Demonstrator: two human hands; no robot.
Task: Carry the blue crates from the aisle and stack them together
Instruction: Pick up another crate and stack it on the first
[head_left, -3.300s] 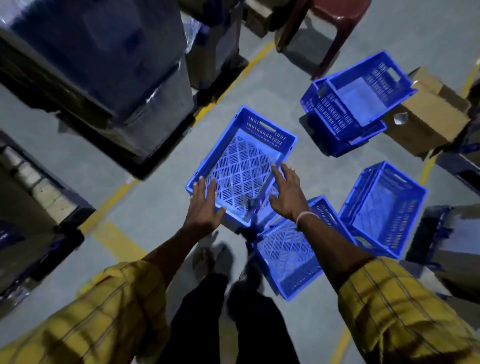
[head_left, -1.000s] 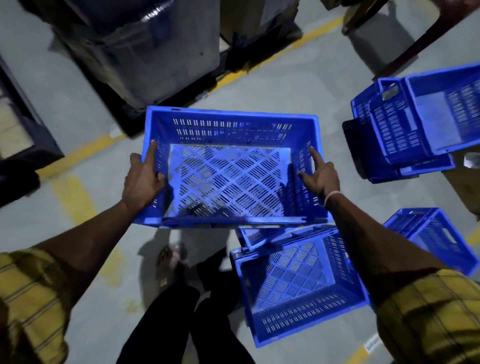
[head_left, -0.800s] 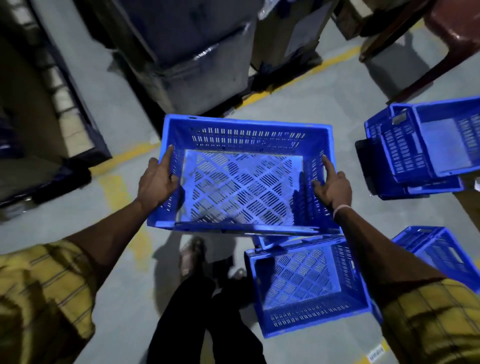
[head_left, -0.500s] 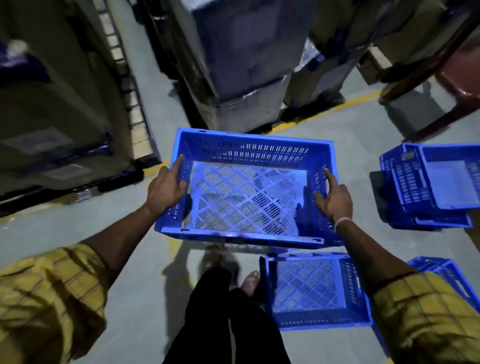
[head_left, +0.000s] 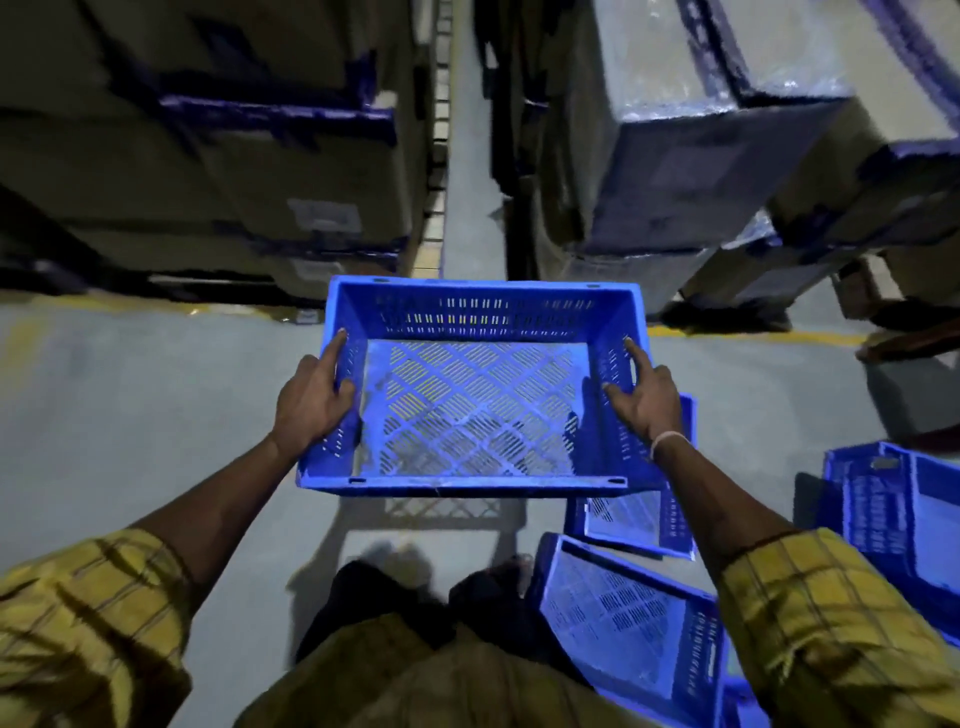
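Both hands, left (head_left: 311, 400) and right (head_left: 647, 402), clasp the crate's (head_left: 475, 400) side walls, keeping it level for carrying.

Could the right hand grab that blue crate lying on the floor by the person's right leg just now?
Probably not: the right hand and left hand both grip the carried crate. The floor crate lies uncovered, though.

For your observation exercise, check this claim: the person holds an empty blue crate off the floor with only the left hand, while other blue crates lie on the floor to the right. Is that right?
Not quite. The head view shows both hands holding the crate: the left hand grips its left wall and the right hand its right wall. The rest stands: it is empty, off the floor, and other blue crates lie to the right.
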